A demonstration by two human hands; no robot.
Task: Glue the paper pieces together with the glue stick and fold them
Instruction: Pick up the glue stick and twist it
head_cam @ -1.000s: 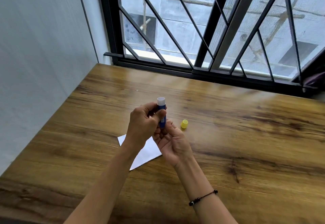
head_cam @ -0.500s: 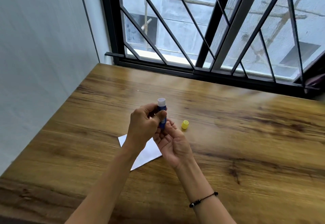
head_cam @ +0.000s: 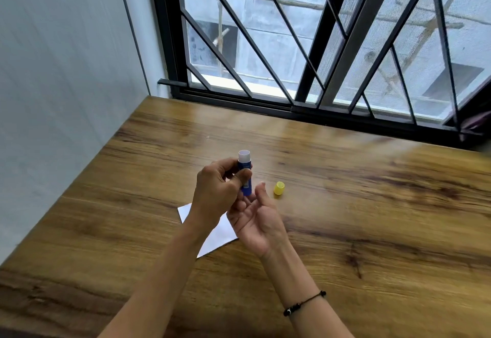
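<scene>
My left hand [head_cam: 215, 194] grips a blue glue stick [head_cam: 245, 163] upright above the table, with its white uncapped tip pointing up. My right hand [head_cam: 259, 220] lies palm up just below and to the right of the stick, its fingers loosely bent near the stick's base and holding nothing that I can see. The yellow cap [head_cam: 279, 188] stands on the wooden table [head_cam: 372, 218] just right of my right hand. A white paper piece [head_cam: 220, 234] lies flat on the table under my wrists, partly hidden by them.
A grey wall runs along the table's left edge. A black barred window [head_cam: 305, 72] closes off the far edge. Bare wood stretches to the right and toward me.
My right hand has eased back from the stick's base and its palm has opened. My left hand still holds the glue stick in the same place.
</scene>
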